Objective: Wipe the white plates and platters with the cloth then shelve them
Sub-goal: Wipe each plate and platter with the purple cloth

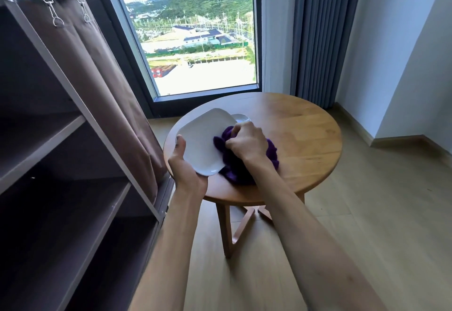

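Observation:
A white squarish plate (pixel 201 137) is held tilted above the left part of the round wooden table (pixel 300 139). My left hand (pixel 183 164) grips its near-left edge, thumb on the upper face. My right hand (pixel 245 142) clutches a bunched purple cloth (pixel 230 164) and presses it against the plate's right side. Behind the held plate, the rim of another white dish (pixel 242 117) peeks out on the table; most of it is hidden.
A brown fabric shelf unit (pixel 73 164) with several open shelves stands at the left, its cover flap hanging at its right side. A tall window (pixel 193 34) is behind the table, grey curtains (pixel 318 36) to the right. Wooden floor surrounds the table.

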`<state>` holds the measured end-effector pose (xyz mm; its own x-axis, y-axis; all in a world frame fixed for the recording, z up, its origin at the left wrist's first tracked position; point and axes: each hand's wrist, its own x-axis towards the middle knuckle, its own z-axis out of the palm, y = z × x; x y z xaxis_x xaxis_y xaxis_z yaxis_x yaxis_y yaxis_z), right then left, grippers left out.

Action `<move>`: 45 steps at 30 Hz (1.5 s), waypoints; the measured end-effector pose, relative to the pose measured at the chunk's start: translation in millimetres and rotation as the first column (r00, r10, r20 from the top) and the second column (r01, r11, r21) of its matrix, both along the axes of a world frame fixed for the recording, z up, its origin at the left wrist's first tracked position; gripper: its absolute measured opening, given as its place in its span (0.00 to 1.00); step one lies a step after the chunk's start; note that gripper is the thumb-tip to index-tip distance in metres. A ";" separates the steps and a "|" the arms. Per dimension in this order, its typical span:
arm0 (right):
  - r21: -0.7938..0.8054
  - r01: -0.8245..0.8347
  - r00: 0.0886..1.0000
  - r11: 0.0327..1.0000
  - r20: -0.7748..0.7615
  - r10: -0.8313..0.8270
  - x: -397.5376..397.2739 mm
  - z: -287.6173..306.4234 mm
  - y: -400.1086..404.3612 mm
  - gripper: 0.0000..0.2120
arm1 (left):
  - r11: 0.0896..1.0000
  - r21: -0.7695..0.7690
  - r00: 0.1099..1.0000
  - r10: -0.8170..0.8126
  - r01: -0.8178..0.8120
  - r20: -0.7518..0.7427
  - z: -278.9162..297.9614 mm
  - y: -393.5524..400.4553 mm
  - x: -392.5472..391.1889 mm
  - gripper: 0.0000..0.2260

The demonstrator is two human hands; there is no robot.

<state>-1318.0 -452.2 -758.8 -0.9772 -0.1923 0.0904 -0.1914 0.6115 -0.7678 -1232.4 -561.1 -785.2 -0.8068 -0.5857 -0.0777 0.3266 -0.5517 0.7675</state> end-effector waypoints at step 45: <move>0.245 0.006 1.000 0.969 0.021 -0.012 13.9 -0.4 6.8 0.46 | 0.936 0.240 0.966 0.244 -0.257 0.083 22.5 36.0 -25.0 0.28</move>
